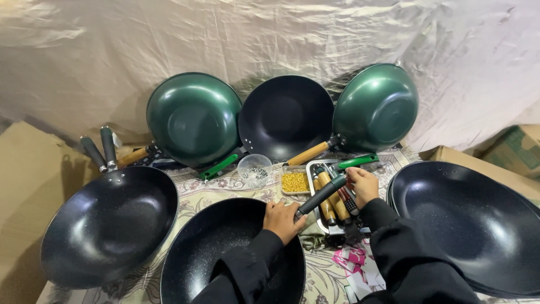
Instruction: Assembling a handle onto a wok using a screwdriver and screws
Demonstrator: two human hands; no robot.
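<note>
A black speckled wok (197, 264) without a handle lies in front of me. My left hand (283, 220) rests on its right rim and grips the lower end of a black handle (322, 195). My right hand (363, 184) pinches the upper end of that same handle. The handle slants over a metal tray (311, 166) that holds several wooden, black and green handles. Dark sleeves cover both my arms.
A black wok (107, 225) sits at left and a stack of black woks (472, 225) at right. Two green woks (194, 118) (377, 107) and a black one (286, 115) lean on the sheet behind. A clear cup of screws (254, 170), a tub of yellow bits (295, 181) and cardboard boxes (517, 146) are nearby.
</note>
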